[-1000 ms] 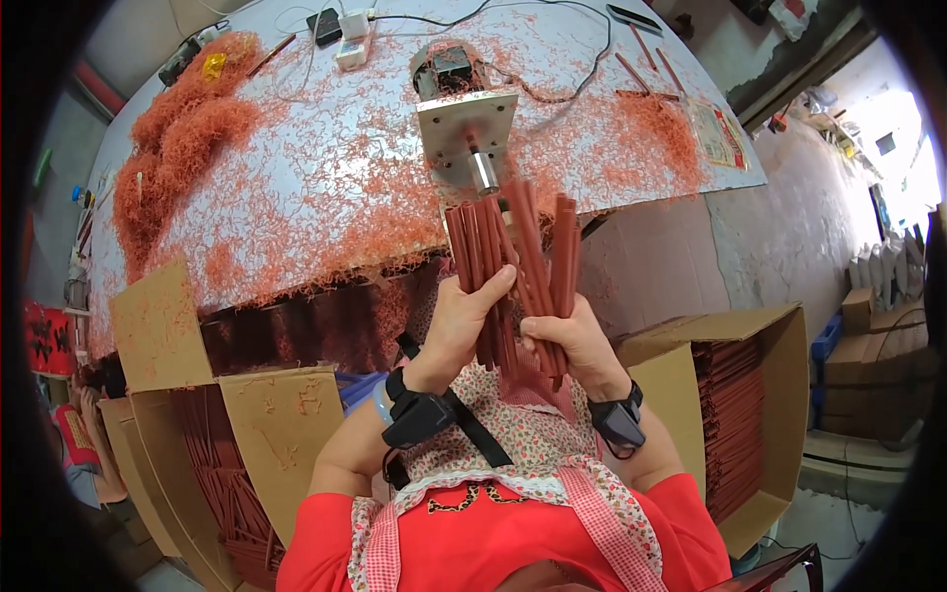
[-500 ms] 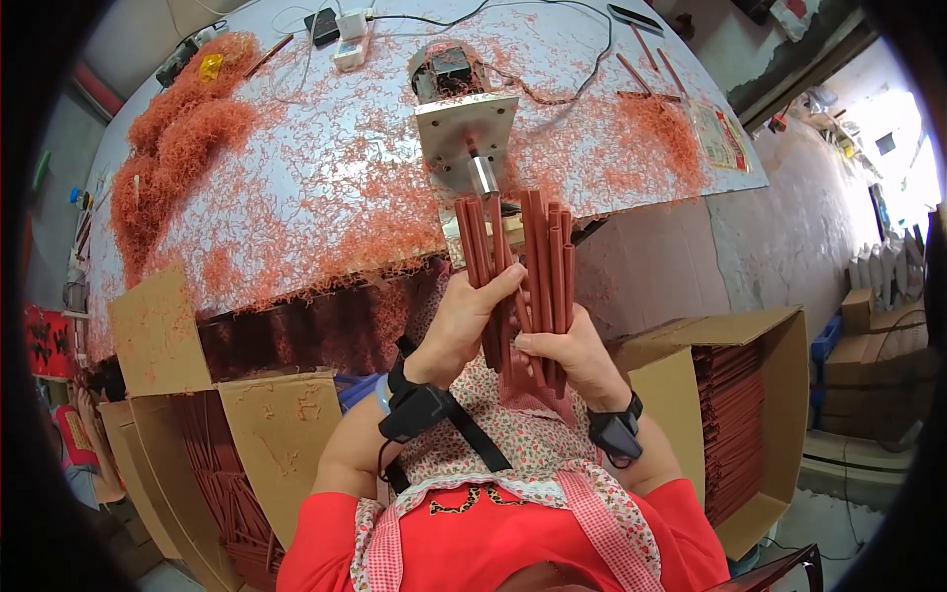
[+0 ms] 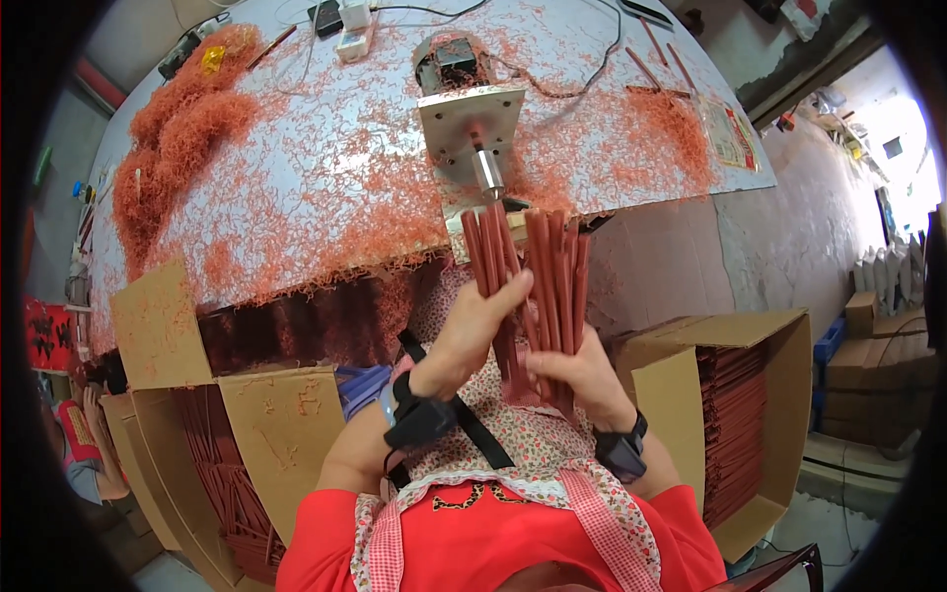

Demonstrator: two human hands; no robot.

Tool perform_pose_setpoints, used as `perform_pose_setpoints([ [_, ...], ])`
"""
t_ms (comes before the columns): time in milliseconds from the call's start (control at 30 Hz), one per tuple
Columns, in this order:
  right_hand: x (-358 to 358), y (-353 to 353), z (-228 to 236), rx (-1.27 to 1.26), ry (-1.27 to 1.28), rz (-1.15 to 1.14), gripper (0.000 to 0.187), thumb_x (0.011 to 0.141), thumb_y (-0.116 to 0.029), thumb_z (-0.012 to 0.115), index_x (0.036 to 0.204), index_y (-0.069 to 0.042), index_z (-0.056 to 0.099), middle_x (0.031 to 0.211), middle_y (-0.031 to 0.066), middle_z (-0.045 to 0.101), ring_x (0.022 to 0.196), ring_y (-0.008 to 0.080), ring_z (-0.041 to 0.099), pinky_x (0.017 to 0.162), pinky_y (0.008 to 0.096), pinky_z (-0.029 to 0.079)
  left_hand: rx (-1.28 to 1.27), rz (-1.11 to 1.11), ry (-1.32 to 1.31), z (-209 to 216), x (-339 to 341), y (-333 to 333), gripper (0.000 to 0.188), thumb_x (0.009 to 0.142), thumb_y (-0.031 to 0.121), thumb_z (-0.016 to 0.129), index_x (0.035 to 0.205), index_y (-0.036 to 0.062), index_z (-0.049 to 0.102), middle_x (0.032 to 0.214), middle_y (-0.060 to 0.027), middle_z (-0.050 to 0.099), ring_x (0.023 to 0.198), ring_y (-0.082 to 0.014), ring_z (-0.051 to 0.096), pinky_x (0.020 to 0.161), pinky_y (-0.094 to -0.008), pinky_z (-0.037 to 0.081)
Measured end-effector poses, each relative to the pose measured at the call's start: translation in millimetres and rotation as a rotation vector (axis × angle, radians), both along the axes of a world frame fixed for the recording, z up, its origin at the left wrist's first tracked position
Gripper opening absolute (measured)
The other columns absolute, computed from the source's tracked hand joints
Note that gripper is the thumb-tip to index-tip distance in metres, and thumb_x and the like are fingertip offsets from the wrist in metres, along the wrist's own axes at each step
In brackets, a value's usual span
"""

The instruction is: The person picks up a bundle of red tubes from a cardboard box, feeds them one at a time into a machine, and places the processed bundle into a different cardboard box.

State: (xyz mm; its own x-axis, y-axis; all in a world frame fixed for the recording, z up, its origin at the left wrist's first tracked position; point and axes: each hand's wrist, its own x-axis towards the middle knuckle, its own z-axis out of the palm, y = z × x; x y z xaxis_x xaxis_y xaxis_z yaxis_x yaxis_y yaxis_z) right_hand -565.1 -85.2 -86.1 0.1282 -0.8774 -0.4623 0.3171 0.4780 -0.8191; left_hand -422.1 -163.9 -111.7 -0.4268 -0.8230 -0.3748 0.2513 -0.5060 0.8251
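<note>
My left hand (image 3: 472, 331) is closed round a few slim reddish-brown sticks (image 3: 489, 247), its thumb lying across them. Beside it my right hand (image 3: 582, 370) grips a thicker bundle of the same sticks (image 3: 555, 286). Both bundles stand roughly upright, side by side, in front of my flowered apron (image 3: 533, 439). Just beyond their tips is the shiny metal spindle (image 3: 488, 175) of a small motor (image 3: 454, 64) with a square metal plate (image 3: 473, 118). One stick of the left bundle reaches the spindle's mouth; whether it sits inside, I cannot tell.
Orange shavings cover the white table (image 3: 326, 109), with a big heap (image 3: 182, 128) at its left. Open cardboard boxes of sticks stand at the left (image 3: 281, 414) and right (image 3: 666, 414). Several loose sticks (image 3: 646, 69) lie at the far right. Another person's arm (image 3: 104, 444) shows at the left edge.
Both bundles have come slightly down and toward me, away from the spindle. My right hand has shifted a little to the right and lower.
</note>
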Motion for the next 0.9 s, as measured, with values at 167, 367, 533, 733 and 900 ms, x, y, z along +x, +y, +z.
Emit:
perform_pose_setpoints([
  [167, -8, -16, 1, 0.087, -0.117, 0.085, 0.059, 0.072, -0.002, 0.069, 0.124, 0.001, 0.041, 0.083, 0.0058, 0.060, 0.074, 0.0128, 0.060, 0.070, 0.0251, 0.049, 0.020, -0.057, 0.008, -1, 2, -14, 0.027, 0.089, 0.029, 0.060, 0.092, 0.0026, 0.063, 0.083, -0.0031, 0.064, 0.071, -0.0089, 0.057, 0.055, -0.0247, 0.045],
  [367, 17, 12, -25, -0.224, 0.089, -0.093, 0.049, 0.076, -0.003, 0.067, 0.121, 0.000, 0.047, 0.087, 0.0037, 0.060, 0.078, 0.0124, 0.060, 0.071, 0.0258, 0.050, 0.174, -0.021, 0.041, 5, 4, 2, 0.027, 0.089, 0.028, 0.061, 0.093, 0.0013, 0.064, 0.086, -0.0048, 0.065, 0.075, -0.0098, 0.059, 0.063, -0.0256, 0.048],
  [533, 11, 11, -3, -0.141, 0.034, -0.116, 0.056, 0.073, -0.004, 0.068, 0.124, 0.001, 0.044, 0.091, 0.0062, 0.061, 0.083, 0.0135, 0.061, 0.076, 0.0267, 0.049, 0.142, -0.053, 0.141, 1, 5, 5, 0.028, 0.089, 0.029, 0.061, 0.096, 0.0019, 0.064, 0.091, -0.0053, 0.065, 0.079, -0.0102, 0.059, 0.071, -0.0264, 0.048],
  [733, -7, -1, -11, 0.069, -0.052, 0.030, 0.062, 0.072, -0.006, 0.069, 0.127, 0.000, 0.041, 0.107, 0.0070, 0.058, 0.098, 0.0149, 0.057, 0.085, 0.0283, 0.046, 0.034, -0.053, 0.088, -3, 2, -12, 0.023, 0.090, 0.028, 0.059, 0.097, 0.0061, 0.064, 0.088, -0.0005, 0.064, 0.074, -0.0062, 0.057, 0.063, -0.0223, 0.045],
  [900, 10, 7, -28, -0.093, 0.031, -0.085, 0.065, 0.071, -0.004, 0.070, 0.129, -0.001, 0.040, 0.103, 0.0065, 0.059, 0.094, 0.0141, 0.058, 0.082, 0.0277, 0.047, 0.163, -0.156, 0.143, -1, 8, -12, 0.029, 0.091, 0.030, 0.059, 0.105, 0.0048, 0.061, 0.091, -0.0036, 0.064, 0.081, -0.0088, 0.059, 0.073, -0.0251, 0.047],
])
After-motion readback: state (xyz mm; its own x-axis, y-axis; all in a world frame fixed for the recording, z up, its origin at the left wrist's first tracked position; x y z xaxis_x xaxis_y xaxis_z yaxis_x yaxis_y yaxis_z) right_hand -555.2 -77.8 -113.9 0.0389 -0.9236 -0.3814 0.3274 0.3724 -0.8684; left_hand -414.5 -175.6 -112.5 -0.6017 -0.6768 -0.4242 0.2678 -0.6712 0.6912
